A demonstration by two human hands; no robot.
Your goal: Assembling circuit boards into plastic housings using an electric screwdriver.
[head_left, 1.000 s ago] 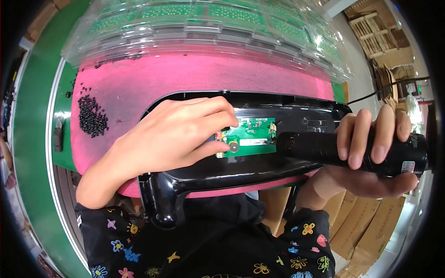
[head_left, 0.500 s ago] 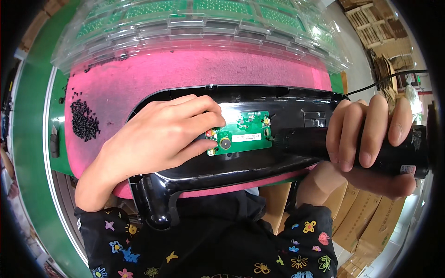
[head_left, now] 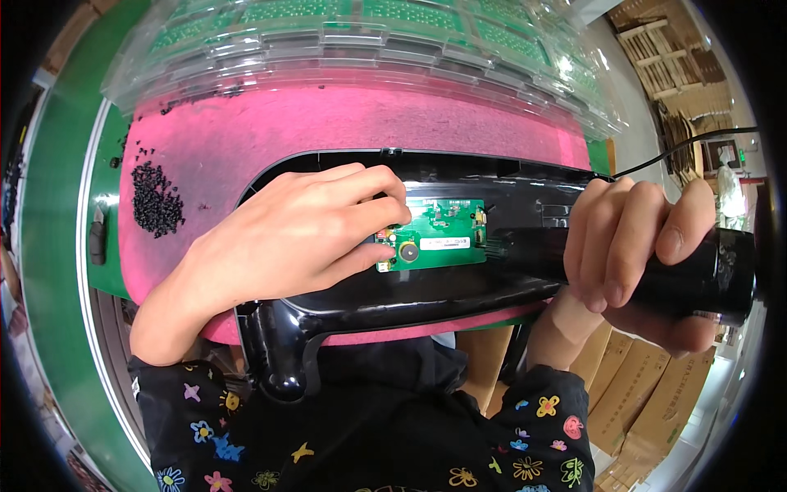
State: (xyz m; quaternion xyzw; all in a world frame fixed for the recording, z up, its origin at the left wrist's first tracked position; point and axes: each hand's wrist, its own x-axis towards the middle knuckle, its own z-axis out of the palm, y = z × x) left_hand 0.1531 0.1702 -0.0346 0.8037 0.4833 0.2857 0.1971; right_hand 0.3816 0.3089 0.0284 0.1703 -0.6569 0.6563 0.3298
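Note:
A green circuit board point(head_left: 438, 254) with a round dark part and a white label lies in a black plastic housing point(head_left: 410, 297). My left hand point(head_left: 299, 230) reaches over the housing's left side, with bent fingers and thumb against the board's left edge. A black electric screwdriver point(head_left: 533, 250) lies almost level in my right hand point(head_left: 635, 246), whose fingers wrap round its body. Its front end points left at the board's right edge. Whether the tip touches a screw I cannot tell.
The housing rests on a pink mat point(head_left: 328, 115). Small black screws point(head_left: 156, 201) form a loose pile at the left. Clear plastic trays point(head_left: 369, 45) with green boards stand behind. A black cable point(head_left: 680, 143) runs at the right, cardboard boxes point(head_left: 639, 394) below it.
My right hand and the screwdriver have shifted slightly left, towards the board. The left hand stays at the board's left edge. The whole view has shifted a little.

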